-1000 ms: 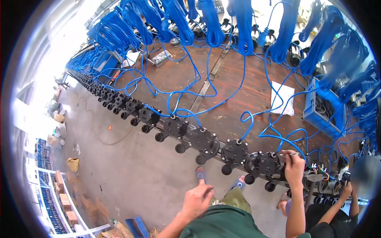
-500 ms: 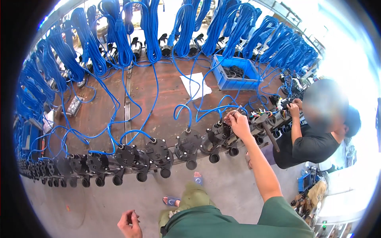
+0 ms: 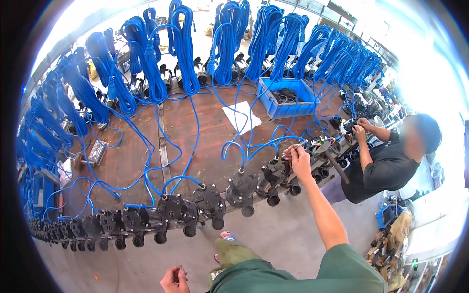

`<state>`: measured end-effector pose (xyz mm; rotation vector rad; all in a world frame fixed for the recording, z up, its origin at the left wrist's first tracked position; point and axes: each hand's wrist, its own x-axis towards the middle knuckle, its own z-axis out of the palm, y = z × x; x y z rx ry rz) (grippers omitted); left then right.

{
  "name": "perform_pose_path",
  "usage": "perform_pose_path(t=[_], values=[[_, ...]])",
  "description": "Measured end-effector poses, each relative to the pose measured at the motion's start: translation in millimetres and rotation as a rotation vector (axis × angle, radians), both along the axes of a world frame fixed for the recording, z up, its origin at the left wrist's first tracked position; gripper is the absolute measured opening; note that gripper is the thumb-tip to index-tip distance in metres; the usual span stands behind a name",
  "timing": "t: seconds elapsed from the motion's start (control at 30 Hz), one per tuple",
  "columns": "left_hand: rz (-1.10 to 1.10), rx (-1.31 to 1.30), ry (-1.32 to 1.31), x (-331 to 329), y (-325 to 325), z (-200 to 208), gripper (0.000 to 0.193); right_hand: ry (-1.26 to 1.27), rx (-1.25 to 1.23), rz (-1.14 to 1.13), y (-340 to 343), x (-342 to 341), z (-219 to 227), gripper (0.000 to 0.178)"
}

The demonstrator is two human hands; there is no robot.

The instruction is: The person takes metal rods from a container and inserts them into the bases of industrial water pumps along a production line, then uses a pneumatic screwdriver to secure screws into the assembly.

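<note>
My right hand (image 3: 299,160) reaches over the row of black motor housings at the table's front edge. Its fingertips are pinched together beside a blue cable (image 3: 277,142), above a black housing (image 3: 273,176). What they grip is too small to make out; it may be a thin light-coloured piece. Another black housing (image 3: 242,188), with a round pipe end pointing down, sits just left of it. My left hand (image 3: 175,280) hangs low in front of my body, away from the table, fingers curled and closed. Whatever it may hold is hidden.
Coiled blue cables (image 3: 183,53) hang along the far side. A blue crate (image 3: 288,111) of black parts and a white sheet (image 3: 242,117) lie on the brown table (image 3: 210,127). At right a co-worker (image 3: 391,161) handles a black part; a dark bar (image 3: 337,166) juts out nearby.
The view has shifted, so the table and housings sit lower and further right. My right hand stays by the same housing area. My left hand remains low and curled.
</note>
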<state>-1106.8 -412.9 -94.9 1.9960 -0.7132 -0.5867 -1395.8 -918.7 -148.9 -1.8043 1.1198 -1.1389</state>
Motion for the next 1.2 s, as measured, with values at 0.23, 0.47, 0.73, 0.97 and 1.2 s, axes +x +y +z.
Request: perform_pose_path(t=[0.23,0.47,0.73,0.97,1.2], values=[[-0.044,0.083,0.09,9,-49,1,0.023,0.122,0.034,0.066,-7,10,7,0.013],[-0.146,0.16,0.048,28,-76,13,0.024,0.271,0.206,0.0,11,-3,27,0.028],[0.146,-0.013,0.055,99,-45,36,0.021,0.202,0.058,0.018,177,114,74,0.017],[0.06,-0.116,-0.265,179,20,86,0.008,0.205,0.011,0.93,345,298,55,0.021],[0.332,-0.201,-0.089,235,231,64,0.017,0.333,-0.328,1.161,478,456,66,0.01]])
